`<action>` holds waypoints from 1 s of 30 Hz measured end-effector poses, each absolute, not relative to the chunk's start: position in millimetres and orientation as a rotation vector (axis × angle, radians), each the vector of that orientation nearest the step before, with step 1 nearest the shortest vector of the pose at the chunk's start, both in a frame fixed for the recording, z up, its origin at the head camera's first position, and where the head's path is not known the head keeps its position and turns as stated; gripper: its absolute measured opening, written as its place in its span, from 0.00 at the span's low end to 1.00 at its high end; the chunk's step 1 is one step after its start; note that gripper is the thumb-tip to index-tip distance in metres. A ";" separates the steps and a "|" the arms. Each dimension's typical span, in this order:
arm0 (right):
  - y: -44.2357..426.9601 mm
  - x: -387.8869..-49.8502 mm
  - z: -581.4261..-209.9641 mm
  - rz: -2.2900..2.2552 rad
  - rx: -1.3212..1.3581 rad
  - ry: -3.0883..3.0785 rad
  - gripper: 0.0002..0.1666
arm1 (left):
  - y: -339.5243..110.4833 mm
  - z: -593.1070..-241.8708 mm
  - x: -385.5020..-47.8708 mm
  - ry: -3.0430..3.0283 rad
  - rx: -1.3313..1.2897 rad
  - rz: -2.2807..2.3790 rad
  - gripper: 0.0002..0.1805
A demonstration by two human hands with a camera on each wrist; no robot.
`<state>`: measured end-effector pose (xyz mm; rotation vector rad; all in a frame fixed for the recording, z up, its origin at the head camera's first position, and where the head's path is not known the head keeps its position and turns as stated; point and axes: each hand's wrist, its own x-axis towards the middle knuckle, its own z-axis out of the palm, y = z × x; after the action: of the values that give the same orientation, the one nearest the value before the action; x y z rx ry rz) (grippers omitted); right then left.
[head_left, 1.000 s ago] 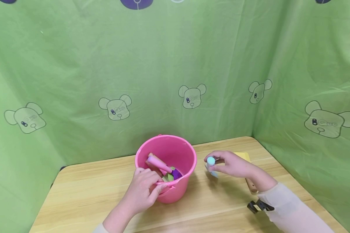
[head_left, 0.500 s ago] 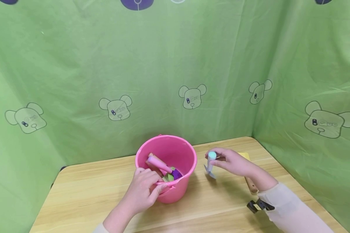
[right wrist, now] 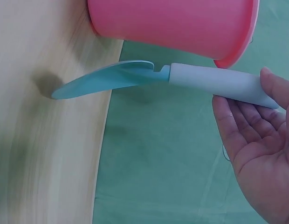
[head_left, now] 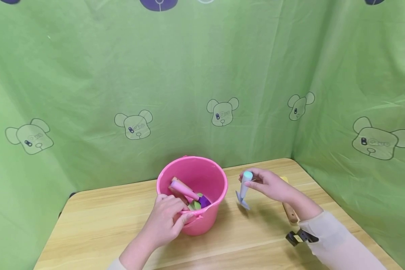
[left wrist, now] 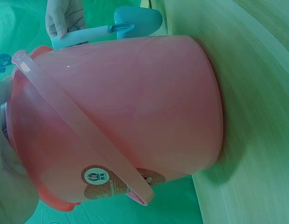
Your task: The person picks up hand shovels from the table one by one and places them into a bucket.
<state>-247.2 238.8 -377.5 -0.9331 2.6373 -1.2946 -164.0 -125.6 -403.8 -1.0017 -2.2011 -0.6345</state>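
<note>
My left hand (head_left: 167,221) grips the near-left rim of a pink bucket (head_left: 202,224), its thumb on the outside. The bucket stands upright. In it lie a purple-bladed tool with a pink handle (head_left: 185,190), something green and a wooden handle, partly hidden. To the bucket's right, my right hand (head_left: 268,183) pinches the upper end of a toy trowel's pale handle. The blue blade of the trowel (right wrist: 107,79) points down, with its tip close above the table in the right wrist view. The left wrist view also has the trowel (left wrist: 137,21) beyond the bucket.
A yellow tool with a wooden handle (head_left: 289,213) lies on the table, partly behind my right forearm. A black strap device (head_left: 302,237) sits at my right sleeve. Green fabric walls (head_left: 179,67) with bear prints enclose the wooden table (head_left: 104,217).
My right hand has lifted the trowel slightly and tilted it, so more of its handle and blade shows. My left hand and the bucket have stayed put.
</note>
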 end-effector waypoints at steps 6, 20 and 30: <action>239.4 -248.9 -370.9 -1.296 -0.902 2.645 0.21 | -126.6 -404.5 -164.7 -2.184 -1.000 -0.627 0.08; 240.4 -246.5 -346.4 -1.333 -0.955 2.677 0.16 | -126.2 -405.6 -164.1 -2.219 -1.002 -0.626 0.09; 239.4 -247.0 -320.5 -1.336 -1.019 2.670 0.15 | -127.4 -404.9 -165.1 -2.236 -0.995 -0.635 0.09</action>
<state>-247.0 239.4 -320.5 -1.0188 2.6704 -1.3363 -165.1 -127.4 -404.9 -0.9953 -2.2365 -0.6352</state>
